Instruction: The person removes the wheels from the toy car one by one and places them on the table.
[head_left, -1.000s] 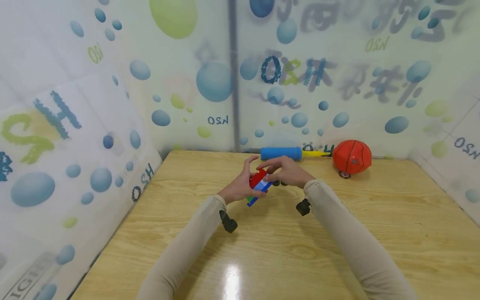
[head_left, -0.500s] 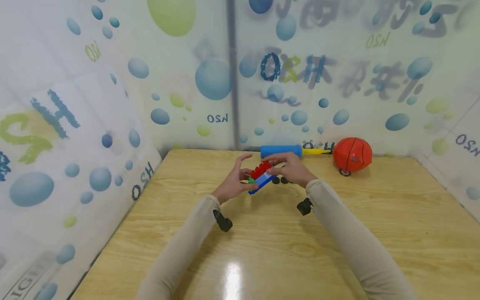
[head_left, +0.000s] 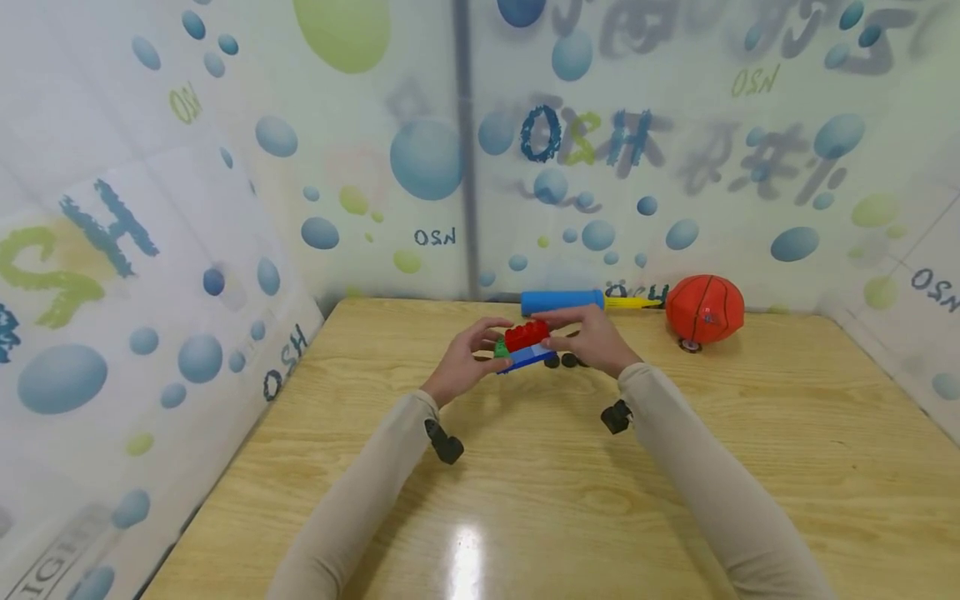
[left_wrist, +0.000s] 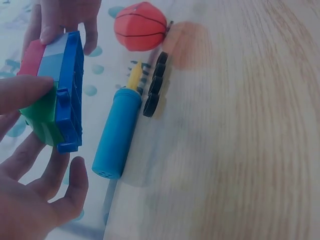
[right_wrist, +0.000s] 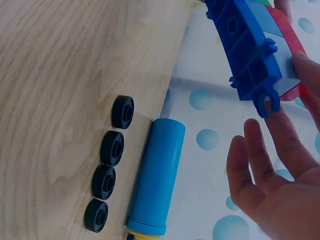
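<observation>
Both hands hold a toy vehicle body of building blocks (head_left: 527, 335) raised above the table. It has a blue chassis (right_wrist: 240, 45) with axle clips, light blue blocks on it, a green block (left_wrist: 47, 112) at one end and a studded red block along the top. My left hand (head_left: 459, 367) pinches the green end, thumb on the near side and fingers beyond. At the opposite end, my right hand (head_left: 596, 342) grips the body between thumb and fingers, its other fingers spread free in the right wrist view. No wheels sit on the chassis.
Several black toy wheels (right_wrist: 104, 182) stand in a row on the wooden table (head_left: 540, 483), just beyond the hands. Behind them lies a blue hand pump (left_wrist: 117, 135) with a yellow nozzle. A red, partly deflated basketball (head_left: 705, 310) rests at the back right, near the patterned wall.
The block body has turned from a steep slant to nearly level and come up slightly, its red studded side now upward. Both hands have kept hold, the left shifting a little left.
</observation>
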